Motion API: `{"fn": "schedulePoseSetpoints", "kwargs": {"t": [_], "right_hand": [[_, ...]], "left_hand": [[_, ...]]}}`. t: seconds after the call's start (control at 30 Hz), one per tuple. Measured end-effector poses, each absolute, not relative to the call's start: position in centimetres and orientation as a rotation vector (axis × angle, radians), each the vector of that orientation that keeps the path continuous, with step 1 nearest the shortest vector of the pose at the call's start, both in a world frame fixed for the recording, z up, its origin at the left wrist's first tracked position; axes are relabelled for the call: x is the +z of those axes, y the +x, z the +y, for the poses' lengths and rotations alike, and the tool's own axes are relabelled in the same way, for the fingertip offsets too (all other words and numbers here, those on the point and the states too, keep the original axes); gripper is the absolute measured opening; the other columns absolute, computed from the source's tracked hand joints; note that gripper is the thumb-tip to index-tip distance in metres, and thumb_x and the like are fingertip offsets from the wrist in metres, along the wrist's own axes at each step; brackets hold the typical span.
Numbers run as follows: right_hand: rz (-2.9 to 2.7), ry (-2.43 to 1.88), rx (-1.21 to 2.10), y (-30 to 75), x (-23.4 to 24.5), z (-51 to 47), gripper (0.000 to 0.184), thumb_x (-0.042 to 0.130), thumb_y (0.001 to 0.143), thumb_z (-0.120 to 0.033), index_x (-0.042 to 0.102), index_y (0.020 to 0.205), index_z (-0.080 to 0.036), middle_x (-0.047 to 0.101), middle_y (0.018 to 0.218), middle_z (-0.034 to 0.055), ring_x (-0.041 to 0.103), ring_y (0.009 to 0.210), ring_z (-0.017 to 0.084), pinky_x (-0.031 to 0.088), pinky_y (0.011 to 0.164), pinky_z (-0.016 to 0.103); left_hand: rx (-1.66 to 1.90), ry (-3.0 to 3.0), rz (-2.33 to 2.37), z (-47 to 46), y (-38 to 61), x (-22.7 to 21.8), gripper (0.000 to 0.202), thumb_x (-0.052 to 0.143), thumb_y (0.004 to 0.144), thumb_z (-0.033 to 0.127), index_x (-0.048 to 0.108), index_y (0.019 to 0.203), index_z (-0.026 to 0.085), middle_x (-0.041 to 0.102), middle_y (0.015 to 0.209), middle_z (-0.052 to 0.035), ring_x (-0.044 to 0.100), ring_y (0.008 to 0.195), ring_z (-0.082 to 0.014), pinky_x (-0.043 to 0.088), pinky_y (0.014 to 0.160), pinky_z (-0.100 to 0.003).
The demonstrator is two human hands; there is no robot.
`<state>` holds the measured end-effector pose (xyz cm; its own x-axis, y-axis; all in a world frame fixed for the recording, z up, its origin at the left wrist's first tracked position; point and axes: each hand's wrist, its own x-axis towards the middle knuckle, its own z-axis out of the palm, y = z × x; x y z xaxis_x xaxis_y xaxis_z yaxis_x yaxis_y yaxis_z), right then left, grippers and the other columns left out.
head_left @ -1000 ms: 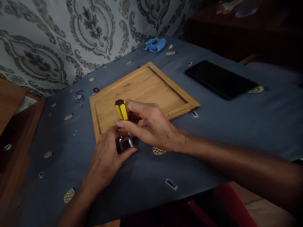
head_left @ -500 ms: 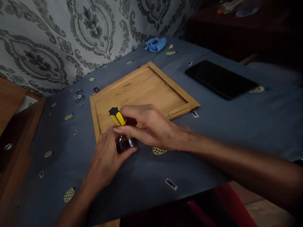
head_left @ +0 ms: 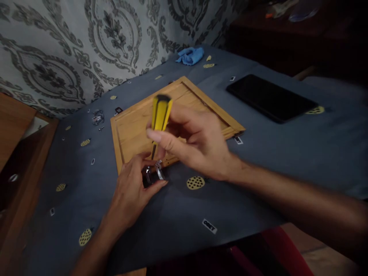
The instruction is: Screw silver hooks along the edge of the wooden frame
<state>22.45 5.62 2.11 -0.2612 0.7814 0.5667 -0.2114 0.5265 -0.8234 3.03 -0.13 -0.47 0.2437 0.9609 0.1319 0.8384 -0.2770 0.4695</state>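
Observation:
My right hand (head_left: 195, 142) grips a screwdriver (head_left: 161, 115) by its yellow and black handle, thumb and fingers pinched round it. The shaft points down and its tip is beside my left fingers. My left hand (head_left: 133, 182) curls at the near corner of a framed wooden panel (head_left: 143, 126), thumb and fingers on either side of a shiny metal fitting (head_left: 159, 170). Its exact kind does not show, and my fingers cover part of it. The panel lies flat on the table, with small holes along its near edge.
A black phone (head_left: 270, 97) lies to the right on the blue patterned tablecloth (head_left: 244, 199). Behind the panel is a crumpled blue cloth (head_left: 190, 56). Several shiny metal pieces (head_left: 97, 117) lie at the left. Patterned fabric (head_left: 115, 34) hangs behind the table, and wooden furniture (head_left: 31, 161) stands left.
My right hand has risen and tipped the screwdriver more upright, so its dark shaft now shows. The left hand stays at the panel's corner, and more of the metal fitting is uncovered.

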Motion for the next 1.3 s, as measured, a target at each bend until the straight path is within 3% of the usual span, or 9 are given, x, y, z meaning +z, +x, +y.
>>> {"fn": "schedulePoseSetpoints", "kwargs": {"t": [0.2,0.53,0.97,1.3], "right_hand": [[-1.627,-0.586,0.897,22.6,1.9,5.7,0.022,0.065,0.097,-0.029,0.054,0.08,-0.019,0.05,0.072,-0.0051,0.05,0.061,0.008,0.043,0.054,0.024],[-1.787,-0.521,0.817,22.4,1.2,5.8,0.023,0.061,0.099,-0.021,0.049,0.08,-0.019,0.048,0.071,-0.0059,0.049,0.065,0.008,0.04,0.06,0.023],[-1.841,-0.496,0.836,22.1,0.8,5.7,0.024,0.059,0.1,-0.021,0.048,0.079,-0.019,0.049,0.07,-0.006,0.048,0.064,0.008,0.038,0.06,0.023],[-1.627,-0.621,0.918,22.5,1.4,5.7,0.022,0.06,0.099,-0.033,0.054,0.083,-0.021,0.055,0.074,-0.0029,0.053,0.064,0.011,0.044,0.059,0.027]], "left_hand": [[0.571,2.149,1.68,-0.1,3.0,-0.4,0.054,0.084,0.079,0.032,0.052,0.122,0.026,0.075,0.117,-0.0068,0.07,0.115,-0.0337,0.054,0.098,-0.058],[0.571,2.247,1.673,-0.2,3.0,-0.5,0.059,0.082,0.081,0.031,0.05,0.13,0.027,0.075,0.109,-0.0029,0.071,0.104,-0.0301,0.057,0.09,-0.049],[0.586,2.333,1.653,-0.2,2.9,-0.7,0.046,0.082,0.082,0.031,0.053,0.117,0.029,0.073,0.106,-0.0009,0.071,0.098,-0.029,0.058,0.082,-0.045],[0.578,2.191,1.66,-0.4,3.1,-0.3,0.054,0.082,0.082,0.035,0.052,0.126,0.025,0.073,0.119,-0.007,0.07,0.112,-0.032,0.054,0.096,-0.054]]}}
